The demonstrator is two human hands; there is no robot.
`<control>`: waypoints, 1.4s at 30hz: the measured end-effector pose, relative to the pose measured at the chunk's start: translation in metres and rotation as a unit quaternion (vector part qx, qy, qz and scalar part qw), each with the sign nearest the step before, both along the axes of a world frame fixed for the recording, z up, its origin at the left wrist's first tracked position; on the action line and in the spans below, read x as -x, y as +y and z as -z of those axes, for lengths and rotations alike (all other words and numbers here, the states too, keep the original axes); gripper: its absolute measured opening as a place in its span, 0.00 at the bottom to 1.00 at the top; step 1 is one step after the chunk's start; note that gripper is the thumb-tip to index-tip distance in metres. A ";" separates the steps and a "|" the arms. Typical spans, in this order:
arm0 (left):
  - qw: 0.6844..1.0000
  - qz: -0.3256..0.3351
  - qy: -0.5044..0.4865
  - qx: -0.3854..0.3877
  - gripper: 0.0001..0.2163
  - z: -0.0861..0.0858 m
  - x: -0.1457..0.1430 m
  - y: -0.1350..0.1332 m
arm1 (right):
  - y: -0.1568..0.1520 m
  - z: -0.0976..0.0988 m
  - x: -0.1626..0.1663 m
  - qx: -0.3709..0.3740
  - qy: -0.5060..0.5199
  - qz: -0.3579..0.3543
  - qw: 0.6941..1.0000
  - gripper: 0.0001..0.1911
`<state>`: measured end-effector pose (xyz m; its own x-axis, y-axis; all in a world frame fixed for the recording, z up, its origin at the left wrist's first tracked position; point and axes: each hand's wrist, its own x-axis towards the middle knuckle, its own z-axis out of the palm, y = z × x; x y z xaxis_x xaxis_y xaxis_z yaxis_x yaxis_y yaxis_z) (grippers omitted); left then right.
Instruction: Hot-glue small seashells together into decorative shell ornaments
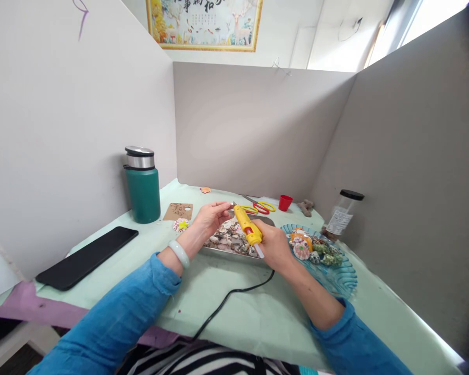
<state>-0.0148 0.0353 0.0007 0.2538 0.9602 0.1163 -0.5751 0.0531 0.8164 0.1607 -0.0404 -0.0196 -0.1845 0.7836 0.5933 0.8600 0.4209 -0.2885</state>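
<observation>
My right hand [274, 245] grips a yellow hot glue gun [247, 226], its nozzle pointing up and left toward my left hand [211, 216]. The left hand's fingers are pinched together at the nozzle tip on something small that I cannot make out. Both hands hover over a metal tray [234, 253] filled with several seashells [229, 237]. The gun's black cord [229, 297] runs down across the table toward me. A pale bangle sits on my left wrist.
A blue glass plate [338, 276] with coloured shells lies right of the tray. A green flask [143, 185], black phone [88, 257], brown card [177, 211], yellow-red scissors [262, 207], red cup [285, 202] and jar [342, 213] stand around. Grey partitions enclose the desk.
</observation>
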 end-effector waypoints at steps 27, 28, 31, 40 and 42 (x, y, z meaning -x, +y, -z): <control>1.000 -0.003 -0.005 0.016 0.03 0.000 0.000 -0.001 | -0.002 -0.003 0.001 0.016 -0.016 0.014 1.000 0.14; 1.000 -0.003 -0.006 0.015 0.03 0.000 0.000 -0.001 | -0.002 -0.003 0.001 0.016 -0.015 0.014 1.000 0.14; 1.000 -0.002 -0.006 0.011 0.04 0.000 0.000 -0.001 | -0.001 -0.003 0.000 0.014 -0.015 0.014 1.000 0.14; 1.000 -0.006 -0.005 0.010 0.03 0.000 0.000 -0.001 | 0.002 0.000 -0.002 0.006 -0.020 0.017 1.000 0.14; 1.000 -0.011 -0.002 0.012 0.03 -0.001 0.000 -0.001 | 0.004 0.002 -0.004 0.001 -0.020 0.014 1.000 0.13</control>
